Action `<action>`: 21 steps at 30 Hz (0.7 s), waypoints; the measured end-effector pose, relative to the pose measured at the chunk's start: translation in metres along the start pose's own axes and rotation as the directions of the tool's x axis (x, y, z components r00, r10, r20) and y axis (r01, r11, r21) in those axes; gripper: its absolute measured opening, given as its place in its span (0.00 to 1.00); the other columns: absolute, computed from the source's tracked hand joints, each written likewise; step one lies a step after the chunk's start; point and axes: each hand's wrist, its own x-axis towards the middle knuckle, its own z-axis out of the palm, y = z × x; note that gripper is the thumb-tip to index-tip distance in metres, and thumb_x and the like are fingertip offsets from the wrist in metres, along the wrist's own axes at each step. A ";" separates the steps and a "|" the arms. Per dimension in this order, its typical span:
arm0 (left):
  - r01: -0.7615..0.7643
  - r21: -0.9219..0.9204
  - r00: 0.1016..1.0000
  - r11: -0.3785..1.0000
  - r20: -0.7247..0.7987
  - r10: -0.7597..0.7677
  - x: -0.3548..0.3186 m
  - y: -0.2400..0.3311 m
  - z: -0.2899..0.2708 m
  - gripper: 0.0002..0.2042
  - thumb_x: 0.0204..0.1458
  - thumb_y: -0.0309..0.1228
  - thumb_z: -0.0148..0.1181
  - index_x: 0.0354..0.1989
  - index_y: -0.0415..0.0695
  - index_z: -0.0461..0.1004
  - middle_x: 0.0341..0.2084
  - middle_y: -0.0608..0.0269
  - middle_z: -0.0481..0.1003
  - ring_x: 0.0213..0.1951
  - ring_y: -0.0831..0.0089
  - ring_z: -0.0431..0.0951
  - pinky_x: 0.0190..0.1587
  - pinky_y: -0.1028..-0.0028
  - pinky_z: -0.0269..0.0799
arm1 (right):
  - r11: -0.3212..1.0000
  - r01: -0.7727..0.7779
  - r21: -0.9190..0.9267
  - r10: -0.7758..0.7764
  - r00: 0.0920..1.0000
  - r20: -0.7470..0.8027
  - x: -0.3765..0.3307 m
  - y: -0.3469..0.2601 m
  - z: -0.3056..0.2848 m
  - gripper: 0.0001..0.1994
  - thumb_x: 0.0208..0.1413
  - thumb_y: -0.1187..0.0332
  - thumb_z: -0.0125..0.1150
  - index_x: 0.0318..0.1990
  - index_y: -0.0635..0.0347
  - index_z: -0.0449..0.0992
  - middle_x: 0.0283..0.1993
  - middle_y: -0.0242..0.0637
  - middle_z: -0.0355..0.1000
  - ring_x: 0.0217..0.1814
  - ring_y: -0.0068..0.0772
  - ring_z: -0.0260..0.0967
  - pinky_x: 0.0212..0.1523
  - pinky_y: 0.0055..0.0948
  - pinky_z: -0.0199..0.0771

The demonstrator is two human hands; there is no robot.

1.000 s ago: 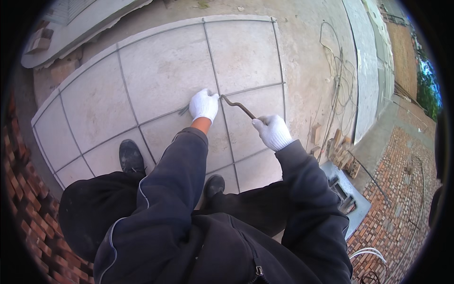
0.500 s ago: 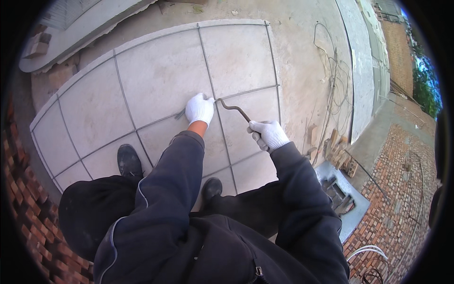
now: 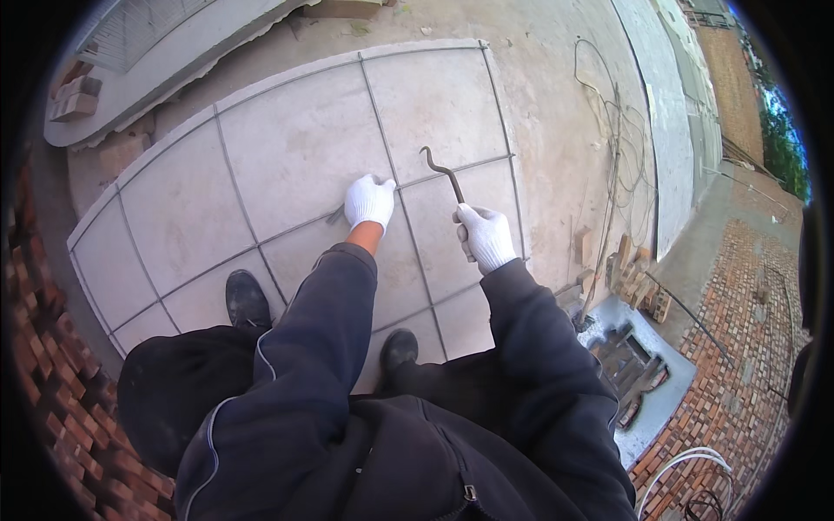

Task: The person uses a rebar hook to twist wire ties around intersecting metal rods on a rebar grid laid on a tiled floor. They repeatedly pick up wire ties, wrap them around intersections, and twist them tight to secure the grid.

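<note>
White knitted gloves cover both hands. My right hand [image 3: 485, 236] is closed round the handle of a rebar tying hook [image 3: 451, 177], whose bent tip points away from me, in the air right of a rod crossing. My left hand [image 3: 369, 201] is pinched at that crossing in the steel rebar grid [image 3: 408, 236]. A bundle of thin tie wires [image 3: 335, 215] sticks out from the left side of that hand; its fingertips and the wire at the joint are mostly hidden. The grid lies over a pale concrete slab [image 3: 300, 130], on which my dark shoes stand.
Loose wire [image 3: 618, 148] lies tangled on the ground to the right. Wood blocks [image 3: 638, 282] and a grey metal-edged tray [image 3: 665, 382] sit at the lower right. Brick paving [image 3: 738, 321] lies beyond them, and more bricks [image 3: 65, 391] cover the left side. A concrete ledge [image 3: 174, 69] runs at upper left.
The hook's tip has come away from the rod crossing, swinging right and up, and my right hand has turned with it. My left hand stays at the crossing. The view has shifted slightly.
</note>
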 end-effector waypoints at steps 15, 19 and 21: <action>-0.127 -0.903 0.967 0.411 -0.205 -0.152 -0.062 0.044 -0.138 0.13 0.69 0.38 0.66 0.49 0.40 0.81 0.24 0.64 0.78 0.19 0.76 0.73 0.23 0.73 0.66 | -0.113 0.463 -0.879 -0.154 0.866 0.476 0.051 -0.156 0.031 0.15 0.65 0.69 0.58 0.46 0.68 0.89 0.46 0.62 0.85 0.49 0.64 0.86 0.49 0.52 0.85; -0.408 -0.884 0.899 0.226 -0.433 -0.068 -0.112 0.043 -0.242 0.11 0.71 0.36 0.65 0.50 0.41 0.81 0.27 0.62 0.80 0.22 0.74 0.76 0.26 0.74 0.67 | -0.271 0.539 -0.798 -0.117 0.804 0.583 0.055 -0.172 0.066 0.13 0.63 0.70 0.61 0.46 0.66 0.90 0.50 0.59 0.86 0.53 0.60 0.86 0.51 0.51 0.85; -0.551 -0.813 0.825 0.189 -0.565 -0.024 -0.153 0.034 -0.300 0.09 0.72 0.34 0.63 0.51 0.41 0.81 0.30 0.59 0.82 0.25 0.73 0.77 0.28 0.73 0.68 | -0.387 0.583 -0.714 -0.062 0.756 0.651 0.077 -0.177 0.076 0.13 0.63 0.68 0.62 0.45 0.66 0.90 0.47 0.58 0.86 0.51 0.58 0.86 0.49 0.49 0.85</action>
